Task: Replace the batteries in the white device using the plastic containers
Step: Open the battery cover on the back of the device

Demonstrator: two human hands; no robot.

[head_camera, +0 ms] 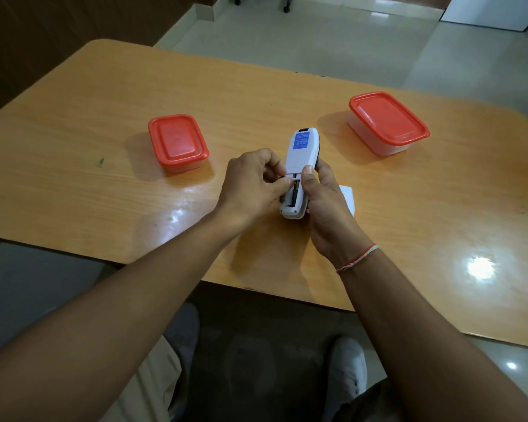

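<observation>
I've got the white device (299, 166) back-side up over the middle of the tabletop (73, 147), nearer the front edge than the far one. My right hand (326, 205) is wrapped around its lower right side, thumb pressed on the back just above the open battery compartment (291, 193). My left hand (253, 184) is curled in from the left, fingertips pinched narrow at the compartment; whether they grip a battery, I can't tell. There's a blue label (301, 141) near the device's far end. A white piece (348, 197) lies on the tabletop just behind my right hand. The small red-lidded container (177, 143) sits closed left of the device, the larger red-lidded container (387, 121) closed toward the far right corner. A red thread band (358, 258) circles my right wrist.
</observation>
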